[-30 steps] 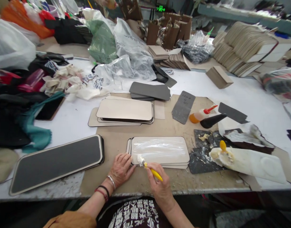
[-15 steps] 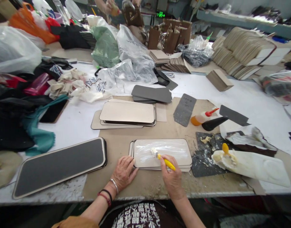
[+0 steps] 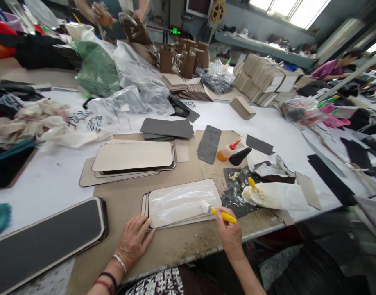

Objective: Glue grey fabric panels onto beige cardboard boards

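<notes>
My right hand (image 3: 229, 233) grips the yellow handle of a glue brush (image 3: 224, 214). Its white-coated bristles touch the right part of a beige rounded panel (image 3: 182, 203), which lies on a small stack and bears wet, shiny streaks. My left hand (image 3: 134, 239) lies flat, fingers stretched, its fingertips on the stack's lower left corner. Right of the stack, a white plastic glue holder (image 3: 280, 196) carries thick cream glue and a second yellow-handled tool (image 3: 252, 183). It rests partly on a glue-spattered dark sheet (image 3: 237, 192).
Behind is another stack of beige panels (image 3: 132, 156); grey-faced panels (image 3: 49, 241) lie at left. An orange bottle (image 3: 226, 151) with a red tip stands beside a black cone-shaped thing (image 3: 240, 156). Plastic bags (image 3: 135, 78) and board stacks (image 3: 258, 78) line the back. Another person's hand (image 3: 100, 14) holds a bottle.
The brush in my right hand has moved rightward along the panel, and the streaks cover more of it. My left hand stays at the corner. The view has turned right.
</notes>
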{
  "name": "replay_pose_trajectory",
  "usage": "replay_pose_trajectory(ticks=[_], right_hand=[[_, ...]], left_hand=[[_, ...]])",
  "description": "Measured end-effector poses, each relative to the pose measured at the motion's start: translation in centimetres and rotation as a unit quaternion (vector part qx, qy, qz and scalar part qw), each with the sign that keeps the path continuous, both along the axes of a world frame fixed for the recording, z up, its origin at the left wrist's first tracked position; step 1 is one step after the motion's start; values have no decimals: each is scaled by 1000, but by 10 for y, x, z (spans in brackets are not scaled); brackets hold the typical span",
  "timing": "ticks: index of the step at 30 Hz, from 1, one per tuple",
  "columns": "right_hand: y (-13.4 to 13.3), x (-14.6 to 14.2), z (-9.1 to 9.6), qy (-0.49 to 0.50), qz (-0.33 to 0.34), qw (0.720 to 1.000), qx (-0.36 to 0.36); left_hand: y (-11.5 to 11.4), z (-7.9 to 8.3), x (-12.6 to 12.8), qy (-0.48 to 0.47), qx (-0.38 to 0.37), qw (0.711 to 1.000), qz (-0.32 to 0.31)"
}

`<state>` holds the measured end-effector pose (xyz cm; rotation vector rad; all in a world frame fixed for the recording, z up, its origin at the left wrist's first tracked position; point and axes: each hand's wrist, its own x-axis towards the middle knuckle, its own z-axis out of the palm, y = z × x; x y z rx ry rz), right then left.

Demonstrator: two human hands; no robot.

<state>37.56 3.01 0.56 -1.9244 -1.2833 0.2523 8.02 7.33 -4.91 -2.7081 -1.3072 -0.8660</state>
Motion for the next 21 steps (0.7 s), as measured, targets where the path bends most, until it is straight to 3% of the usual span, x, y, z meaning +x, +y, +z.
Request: replay_pose_trajectory(ticks=[6, 10, 16, 21], right_hand=[[-3, 42, 11, -74, -21, 997, 21], [11, 47, 16, -81, -23, 996, 36], [43, 49, 6, -28, 9, 1000, -5], [46, 56, 13, -77, -35, 995, -46]], left_hand=[[-4, 3, 1, 20, -7, 1000, 20], [-1, 7, 10, 30, -34, 997, 66], [4, 3, 18, 45, -92, 987, 122], [2, -2, 17, 35, -135, 979, 147]])
